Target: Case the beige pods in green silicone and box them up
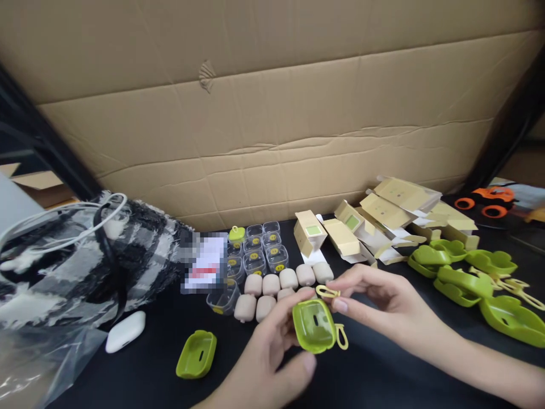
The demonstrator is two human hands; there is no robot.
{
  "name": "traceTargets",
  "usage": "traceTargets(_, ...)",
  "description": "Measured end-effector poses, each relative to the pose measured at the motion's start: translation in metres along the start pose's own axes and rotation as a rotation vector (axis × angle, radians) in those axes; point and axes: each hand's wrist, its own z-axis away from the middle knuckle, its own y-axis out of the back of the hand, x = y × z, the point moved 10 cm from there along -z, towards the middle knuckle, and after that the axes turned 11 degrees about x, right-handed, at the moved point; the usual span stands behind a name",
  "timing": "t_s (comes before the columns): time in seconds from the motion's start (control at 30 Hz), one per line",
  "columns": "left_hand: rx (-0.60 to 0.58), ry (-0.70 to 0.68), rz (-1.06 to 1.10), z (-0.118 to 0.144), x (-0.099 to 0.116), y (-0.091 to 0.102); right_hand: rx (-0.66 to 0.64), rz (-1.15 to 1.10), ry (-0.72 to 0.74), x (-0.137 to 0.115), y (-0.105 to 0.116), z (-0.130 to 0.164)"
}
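Green plastic case [314, 326], gripped in the left hand [272, 352] nearer than the clear boxes [255, 266] and to their right, has a yellow loop [346, 343] at its side; the right hand [378, 304] pinches a second loop [334, 293], whether fastened I cannot tell. At the boxes' far left corner a green piece [237, 234] already carries its loop; before them, a green shell [196, 356] shows none.

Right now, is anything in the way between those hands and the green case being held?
Nothing visible is: the left hand directly holds the green case. The right hand pinches a yellow loop by the case's upper edge. The beige rounded pieces sit beyond, not in between.
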Motion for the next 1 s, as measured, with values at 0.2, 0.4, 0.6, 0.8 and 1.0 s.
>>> traceTargets(0.2, 0.205, 0.138, 0.153, 0.002, -0.014, 0.019, 0.042, 0.140, 0.395, -0.036, 0.006, 0.009)
traceTargets(0.4, 0.264, 0.212, 0.181, 0.003, -0.025, 0.018, -0.197, 0.251, 0.557, -0.055, -0.021, 0.028)
traceTargets(0.6, 0.231, 0.189, 0.152, 0.005, -0.032, 0.015, -0.313, 0.409, 0.528, -0.039, -0.038, 0.034)
traceTargets(0.8, 0.227, 0.179, 0.086, 0.008, -0.033, 0.015, -0.334, 0.498, 0.503, -0.025, -0.039, 0.035)
traceTargets(1.0, 0.225, 0.214, 0.002, 0.008, -0.042, 0.017, -0.315, 0.539, 0.527, -0.022, -0.043, 0.036)
